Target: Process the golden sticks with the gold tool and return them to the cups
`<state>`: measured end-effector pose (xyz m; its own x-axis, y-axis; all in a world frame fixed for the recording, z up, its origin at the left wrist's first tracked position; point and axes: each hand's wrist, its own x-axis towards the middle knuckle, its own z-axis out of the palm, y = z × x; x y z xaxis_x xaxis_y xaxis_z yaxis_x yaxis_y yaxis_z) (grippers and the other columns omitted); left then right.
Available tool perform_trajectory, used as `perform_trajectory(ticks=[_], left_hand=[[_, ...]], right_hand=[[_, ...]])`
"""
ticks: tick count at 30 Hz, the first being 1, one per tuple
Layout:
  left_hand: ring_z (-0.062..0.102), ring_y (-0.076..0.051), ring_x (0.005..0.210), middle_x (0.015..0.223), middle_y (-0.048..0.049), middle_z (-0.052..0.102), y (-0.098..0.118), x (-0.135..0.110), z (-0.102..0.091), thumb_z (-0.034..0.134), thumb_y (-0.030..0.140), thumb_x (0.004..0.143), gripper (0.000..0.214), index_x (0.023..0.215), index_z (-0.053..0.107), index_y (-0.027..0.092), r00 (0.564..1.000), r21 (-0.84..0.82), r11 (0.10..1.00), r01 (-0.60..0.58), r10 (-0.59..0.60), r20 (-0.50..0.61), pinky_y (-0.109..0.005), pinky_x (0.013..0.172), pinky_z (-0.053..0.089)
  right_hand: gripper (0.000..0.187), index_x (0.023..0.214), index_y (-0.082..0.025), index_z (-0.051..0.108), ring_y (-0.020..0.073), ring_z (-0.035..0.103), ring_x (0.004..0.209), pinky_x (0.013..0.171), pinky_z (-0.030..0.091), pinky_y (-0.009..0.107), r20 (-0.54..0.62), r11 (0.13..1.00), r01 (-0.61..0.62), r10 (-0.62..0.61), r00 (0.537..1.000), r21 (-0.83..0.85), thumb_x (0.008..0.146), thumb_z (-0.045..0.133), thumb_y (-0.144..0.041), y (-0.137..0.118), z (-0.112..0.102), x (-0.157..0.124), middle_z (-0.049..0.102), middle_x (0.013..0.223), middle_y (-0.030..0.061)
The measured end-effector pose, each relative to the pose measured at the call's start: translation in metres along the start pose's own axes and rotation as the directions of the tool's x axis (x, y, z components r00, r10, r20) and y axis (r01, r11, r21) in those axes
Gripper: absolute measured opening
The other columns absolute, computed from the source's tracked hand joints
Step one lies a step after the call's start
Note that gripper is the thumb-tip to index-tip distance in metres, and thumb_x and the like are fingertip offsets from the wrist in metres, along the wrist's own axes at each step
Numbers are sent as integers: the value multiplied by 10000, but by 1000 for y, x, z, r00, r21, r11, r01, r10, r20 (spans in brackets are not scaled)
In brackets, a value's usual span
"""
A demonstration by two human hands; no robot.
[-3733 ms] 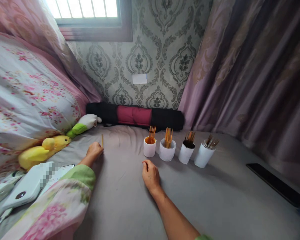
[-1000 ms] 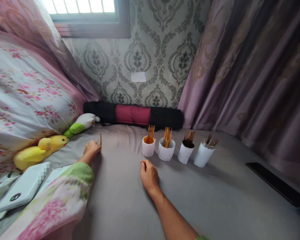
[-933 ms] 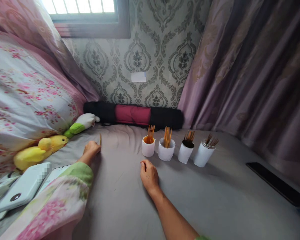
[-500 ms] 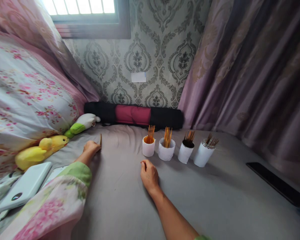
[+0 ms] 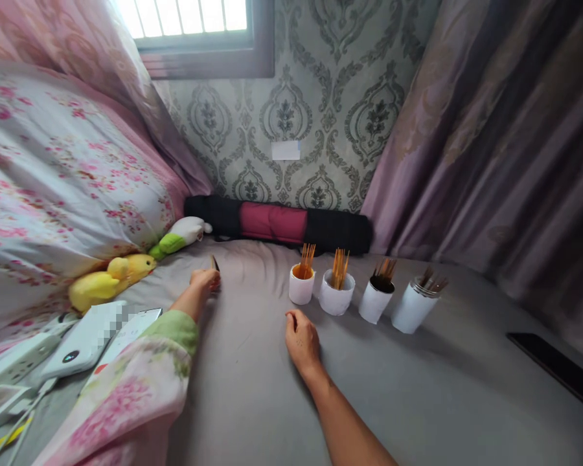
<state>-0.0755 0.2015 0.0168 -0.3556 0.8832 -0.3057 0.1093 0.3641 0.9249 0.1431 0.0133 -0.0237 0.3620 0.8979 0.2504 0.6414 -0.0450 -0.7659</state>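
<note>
My left hand (image 5: 205, 283) is closed near the left side of the sheet. A short, narrow, pointed brown-and-dark piece (image 5: 214, 263) sticks up from its fingers; its kind is unclear. My right hand (image 5: 302, 340) rests on the sheet with curled fingers, and nothing shows in it. Just beyond it stands a white-wrapped cup (image 5: 301, 291) with thin orange-brown sticks (image 5: 308, 260). To its right are a wider white cup (image 5: 337, 301) with similar sticks, a white cup with a dark inside (image 5: 375, 307) and a tilted-looking white jar (image 5: 412, 312), both holding brown sticks.
A black-and-red rolled bag (image 5: 276, 223) lies along the wall. On the left are plush toys (image 5: 109, 278), a white power bank (image 5: 85, 343), a phone (image 5: 131, 330) and a power strip (image 5: 17, 362). A flat black object (image 5: 556, 369) lies at right on the grey sheet (image 5: 252, 401).
The view has swung slightly left, so everything sits further right. The piece in my left hand has turned and now leans left, showing a dark side. My right hand keeps its pose.
</note>
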Motion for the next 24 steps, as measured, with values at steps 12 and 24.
perform_trajectory(ticks=[12, 24], left_hand=[[606, -112, 578, 632, -42, 589, -2, -28, 13, 528, 48, 748, 56, 757, 535, 102, 992, -449, 885, 119, -86, 93, -200, 535, 507], [536, -39, 515, 610, -11, 553, -23, -58, 19, 477, -24, 752, 161, 717, 567, 106, 977, -583, 796, 163, -48, 207, -118, 521, 459]], right_hand=[[273, 908, -191, 616, 156, 603, 813, 715, 393, 226, 4, 1000, 18, -18, 1000, -4, 837, 358, -239, 1, 1, 1, 670, 883, 45], [269, 904, -186, 617, 150, 600, 825, 730, 389, 219, 5, 1000, 16, -16, 1000, -2, 835, 360, -224, -1, 0, 1, 671, 877, 44]])
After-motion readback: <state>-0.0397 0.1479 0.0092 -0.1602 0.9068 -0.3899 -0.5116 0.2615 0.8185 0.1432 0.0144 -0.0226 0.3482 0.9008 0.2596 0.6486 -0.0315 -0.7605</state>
